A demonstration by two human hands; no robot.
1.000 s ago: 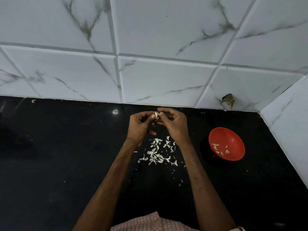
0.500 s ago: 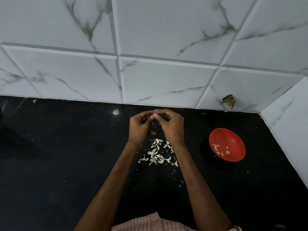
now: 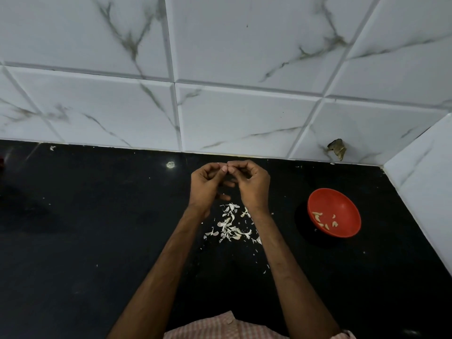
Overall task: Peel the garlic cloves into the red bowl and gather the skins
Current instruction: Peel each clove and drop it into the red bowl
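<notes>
My left hand (image 3: 206,184) and my right hand (image 3: 253,184) are held together above the black counter, near the back wall. Their thumbs and fingertips meet and pinch a small garlic clove, which the fingers almost fully hide. Below the hands, a loose heap of white garlic skins (image 3: 230,228) lies on the counter. The red bowl (image 3: 342,206) stands to the right of my right hand, apart from it. Several peeled cloves (image 3: 318,216) lie in the bowl.
The black counter (image 3: 97,228) meets a white marbled tile wall (image 3: 244,113) at the back and a side wall (image 3: 428,179) at the right, forming a corner behind the bowl. A broken spot (image 3: 337,149) shows low in the back wall. Small skin flecks (image 3: 265,270) lie scattered nearer me.
The hands stayed together in the same place. The pale clove that showed between the fingertips a second ago is now covered as the fingers closed over it.
</notes>
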